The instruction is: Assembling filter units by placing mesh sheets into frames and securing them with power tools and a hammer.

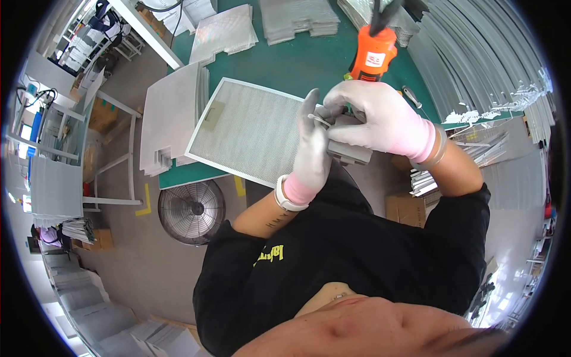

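A grey block-shaped object [351, 153] is held close to the person's body, to the right of a white-framed mesh panel [256, 134]. Its exact kind is hard to tell, because gloved hands cover much of it. The green desk [279, 66] spreads beneath and beyond the mesh panel, which lies slanted with its near corner past the desk's edge. Far to the panel's right is a broad stack of long, pale grey strips [488, 59]. Just left of the panel is a stack of white sheets [172, 110]; beyond it are piled mesh sheets [297, 21]. A round black floor fan [193, 208] stands below the panel, on the near side. Right of the panel, the right hand [380, 113], in a white glove with a pink cuff, has its fingers curled around the grey object. The left hand [312, 146], gloved alike, overlaps the panel's right edge in view, its fingers nearly straight; whether they grip anything cannot be told. An orange tool [373, 50] is beyond the right hand, right of the panel. Farther right lies a small screwdriver [411, 96]. A thin white strip [319, 121] shows between the hands.
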`<state>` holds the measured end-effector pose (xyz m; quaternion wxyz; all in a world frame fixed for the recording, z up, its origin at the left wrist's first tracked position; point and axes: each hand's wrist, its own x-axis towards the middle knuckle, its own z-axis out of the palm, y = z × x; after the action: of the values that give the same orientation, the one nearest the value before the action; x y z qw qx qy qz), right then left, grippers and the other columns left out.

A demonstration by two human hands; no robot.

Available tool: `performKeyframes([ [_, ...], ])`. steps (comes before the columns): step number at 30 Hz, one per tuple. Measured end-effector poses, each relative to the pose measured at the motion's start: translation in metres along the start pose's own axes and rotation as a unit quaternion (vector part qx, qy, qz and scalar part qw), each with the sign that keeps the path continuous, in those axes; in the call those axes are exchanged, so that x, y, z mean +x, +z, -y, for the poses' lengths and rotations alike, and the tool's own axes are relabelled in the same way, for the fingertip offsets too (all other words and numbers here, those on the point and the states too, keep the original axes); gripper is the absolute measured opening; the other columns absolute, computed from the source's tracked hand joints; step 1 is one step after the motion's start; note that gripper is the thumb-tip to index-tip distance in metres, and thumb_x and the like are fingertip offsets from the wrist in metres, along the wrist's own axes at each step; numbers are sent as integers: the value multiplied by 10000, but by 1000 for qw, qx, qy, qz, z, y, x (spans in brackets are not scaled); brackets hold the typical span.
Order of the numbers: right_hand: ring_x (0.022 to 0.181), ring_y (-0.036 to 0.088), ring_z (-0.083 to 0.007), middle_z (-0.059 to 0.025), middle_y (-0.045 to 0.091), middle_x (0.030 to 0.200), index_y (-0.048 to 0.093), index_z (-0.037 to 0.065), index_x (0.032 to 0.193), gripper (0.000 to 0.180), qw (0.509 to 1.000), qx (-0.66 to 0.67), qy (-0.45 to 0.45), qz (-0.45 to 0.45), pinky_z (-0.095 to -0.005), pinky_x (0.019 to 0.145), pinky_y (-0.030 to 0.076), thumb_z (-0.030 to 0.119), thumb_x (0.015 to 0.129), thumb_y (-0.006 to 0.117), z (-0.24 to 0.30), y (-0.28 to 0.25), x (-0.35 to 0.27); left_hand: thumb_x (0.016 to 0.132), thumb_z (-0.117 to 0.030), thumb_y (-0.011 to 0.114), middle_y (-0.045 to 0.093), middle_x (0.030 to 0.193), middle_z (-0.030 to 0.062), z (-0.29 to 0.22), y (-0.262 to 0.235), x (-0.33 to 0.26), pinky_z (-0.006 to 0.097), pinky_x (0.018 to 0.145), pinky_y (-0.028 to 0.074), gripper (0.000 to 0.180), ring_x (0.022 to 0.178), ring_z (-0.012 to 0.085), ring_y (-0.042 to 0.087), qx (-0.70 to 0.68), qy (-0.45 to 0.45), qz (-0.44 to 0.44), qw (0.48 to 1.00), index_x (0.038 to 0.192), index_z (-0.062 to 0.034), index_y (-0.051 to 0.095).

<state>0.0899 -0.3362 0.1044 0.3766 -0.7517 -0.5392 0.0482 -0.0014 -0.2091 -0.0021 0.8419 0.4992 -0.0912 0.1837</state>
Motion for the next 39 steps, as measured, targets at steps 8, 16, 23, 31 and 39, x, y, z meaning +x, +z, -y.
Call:
performKeyframes([
  [8, 613, 487, -83, -31, 668, 926, 635, 43, 1031, 339, 971, 10, -137, -198, -217, 582, 429, 7, 729, 784, -25, 22, -16, 1022, -69, 385, 524, 1291, 130, 0, -18, 8, 308, 1024, 417, 429, 1134, 160, 524, 386, 188, 71, 900, 1443, 16, 385],
  [16, 1296, 458, -267, -185, 375, 1465, 241, 14, 1534, 915, 886, 74, -189, -417, -395, 1077, 400, 14, 755, 722, -38, 44, 5, 993, 39, 383, 516, 1268, 116, 12, -9, -1, 325, 1054, 400, 414, 1134, 168, 526, -17, 60, -2, 998, 1402, -32, 385],
  [23, 910, 588, -102, -35, 637, 998, 491, 40, 1237, 324, 907, 321, 37, -270, -277, 833, 495, 166, 980, 644, -40, 21, 14, 946, 83, 372, 551, 1234, 100, 1, -13, 5, 322, 1058, 403, 476, 1132, 169, 538, -38, -18, 2, 999, 1412, -10, 383],
  [31, 671, 519, -53, 6, 616, 986, 459, 57, 1435, 535, 883, 144, 67, -442, -204, 576, 437, 218, 962, 651, 50, -63, 50, 862, -345, 673, 597, 1286, 164, -29, -188, 74, 474, 1059, 405, 487, 1261, 350, 515, 836, 64, -107, 534, 1241, -43, 623],
  [39, 879, 598, -69, 23, 655, 1012, 640, 48, 1189, 264, 917, 209, -118, -318, -228, 807, 471, 168, 954, 648, 27, -139, 95, 900, -643, 515, 660, 1229, 202, -54, -252, 88, 586, 1170, 196, 710, 1342, 422, 460, 892, -215, -42, 396, 1283, -55, 623],
])
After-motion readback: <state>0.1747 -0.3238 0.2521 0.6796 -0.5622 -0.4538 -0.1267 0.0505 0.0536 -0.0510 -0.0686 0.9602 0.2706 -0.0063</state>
